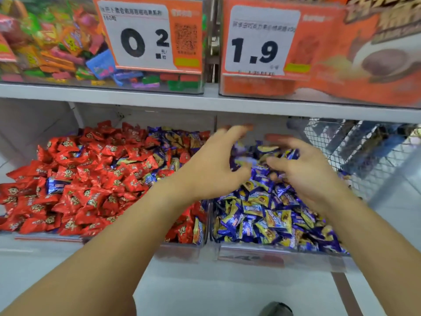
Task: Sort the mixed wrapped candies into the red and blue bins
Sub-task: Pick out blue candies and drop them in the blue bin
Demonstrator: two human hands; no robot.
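Candies fill two clear bins on the lower shelf, and both hands hover over the right one. The blue candies (pixel 268 215) heap up in the blue bin (pixel 282 254), lying directly under and between the hands. The left hand (pixel 214 165) reaches in from the left across the divider, fingers spread and curved like a claw, thumb down near the wrappers; its fingertips are blurred, and I cannot tell whether they touch any candy. The right hand (pixel 305 169) faces it from the right, fingers loosely bent and apart, palm turned toward the left hand, with a few blue wrappers just beside its thumb and forefinger. No wrapper is plainly pinched by either hand.

To the left of the left hand lies the red bin (pixel 182 252), piled with red candies (pixel 86 190). Blue wrappers are mixed into that pile: a cluster at the back near the left hand's fingers, one among the red ones well to the left, and one at the front corner under the left forearm.

Above the hands runs a shelf (pixel 205 103) carrying a bin of assorted sweets (pixel 52 42) with a price tag (pixel 139 35) reading 0.2, and an orange box (pixel 364 60) with a tag (pixel 262 42) reading 1.9. To the right of the right hand stands a wire basket (pixel 355 147)
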